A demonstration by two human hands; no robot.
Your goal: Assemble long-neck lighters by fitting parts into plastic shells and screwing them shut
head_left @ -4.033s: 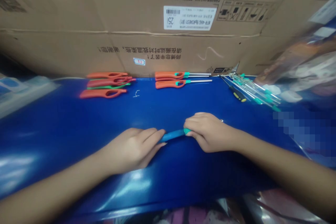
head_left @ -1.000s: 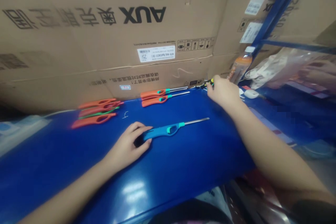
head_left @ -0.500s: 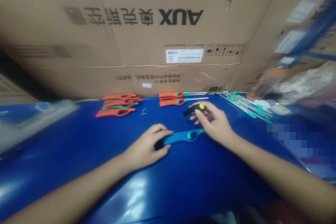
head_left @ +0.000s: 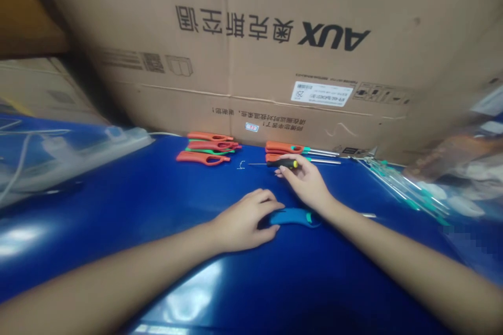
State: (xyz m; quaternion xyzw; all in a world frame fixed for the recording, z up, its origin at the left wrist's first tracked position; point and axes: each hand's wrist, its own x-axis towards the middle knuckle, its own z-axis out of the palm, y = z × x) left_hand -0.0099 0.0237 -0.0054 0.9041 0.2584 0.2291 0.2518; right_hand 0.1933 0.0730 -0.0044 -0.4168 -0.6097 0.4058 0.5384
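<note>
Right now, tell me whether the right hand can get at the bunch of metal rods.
Probably yes: open blue tabletop lies between the right hand and the metal rods, though it would likely have to put down the screwdriver first.

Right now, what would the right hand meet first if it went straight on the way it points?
Probably the nearer metal-tipped orange lighter, just beyond the screwdriver in the right hand; height is unclear, so it might pass over.

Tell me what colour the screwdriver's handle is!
The handle is black with a yellow end; the head view shows it best.
</note>
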